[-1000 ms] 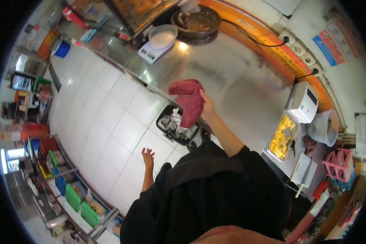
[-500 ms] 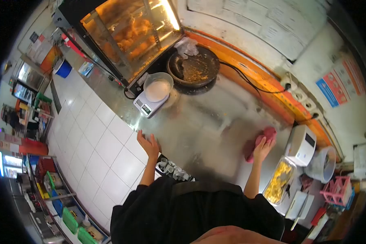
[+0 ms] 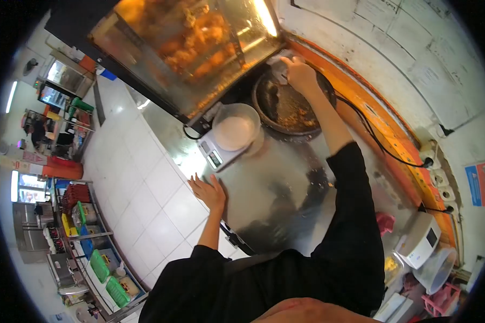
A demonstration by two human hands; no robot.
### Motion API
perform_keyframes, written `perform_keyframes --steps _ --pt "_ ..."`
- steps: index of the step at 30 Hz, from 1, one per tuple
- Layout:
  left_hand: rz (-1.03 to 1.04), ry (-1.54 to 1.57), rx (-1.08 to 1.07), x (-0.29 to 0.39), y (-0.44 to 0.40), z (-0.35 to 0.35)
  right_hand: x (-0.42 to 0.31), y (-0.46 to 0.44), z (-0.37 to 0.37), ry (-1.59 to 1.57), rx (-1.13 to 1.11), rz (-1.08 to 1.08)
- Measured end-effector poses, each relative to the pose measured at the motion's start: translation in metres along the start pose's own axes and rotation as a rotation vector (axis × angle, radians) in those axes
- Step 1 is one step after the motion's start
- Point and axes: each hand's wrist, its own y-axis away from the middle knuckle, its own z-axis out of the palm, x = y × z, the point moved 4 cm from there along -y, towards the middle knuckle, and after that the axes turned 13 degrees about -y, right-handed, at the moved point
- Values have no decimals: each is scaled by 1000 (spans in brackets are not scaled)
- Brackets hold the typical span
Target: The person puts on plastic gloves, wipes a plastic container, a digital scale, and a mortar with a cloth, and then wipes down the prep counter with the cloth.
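Note:
My right hand (image 3: 300,74) reaches to the far side of the dark stone mortar (image 3: 291,107), its fingers closed on a clear plastic bag (image 3: 279,69) at the rim. Brown crumbs lie in the mortar. My left hand (image 3: 209,194) is open, fingers spread, at the near left edge of the steel counter (image 3: 275,183), holding nothing. Just beyond it stands a white digital scale (image 3: 214,156) bearing a clear bowl of pale contents (image 3: 235,129). The red cloth (image 3: 384,222) lies on the counter at the right.
A lit glass cabinet (image 3: 183,48) with fried food stands at the back left. A black cable (image 3: 369,126) runs along the orange wall ledge (image 3: 382,118). A white device (image 3: 419,239) and a clear tub (image 3: 435,269) are at the right; shelves with green lids (image 3: 99,266) stand at the left.
My right hand has let go of the red cloth, moved from the right to the mortar and taken hold of the plastic bag. The view has shifted toward the cabinet.

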Motion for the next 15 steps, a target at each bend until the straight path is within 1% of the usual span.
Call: perform_keyframes --steps 2,3,4,6,8,10,12,13,15 --pt "17 27 16 2 0 -2 7 -36 44 194 -234 41" --pt "19 26 42 2 0 -3 17 -44 62 183 -221 32" --pt "14 38 36 2 -1 -3 24 -48 67 177 -201 19" --pt "4 57 35 1 -1 -1 30 -48 67 120 -152 107" --pt "17 59 55 -4 0 2 -8 -15 21 -39 -47 124" --pt "62 118 99 -7 0 3 -51 39 -27 -321 157 -83" --pt "89 375 175 -3 1 -5 -86 94 -59 -325 304 -179" --pt "108 394 167 10 0 -13 -104 121 -71 -305 323 -164" --pt "51 1190 -282 60 -1 -43 -142 160 -93 -254 348 -131"
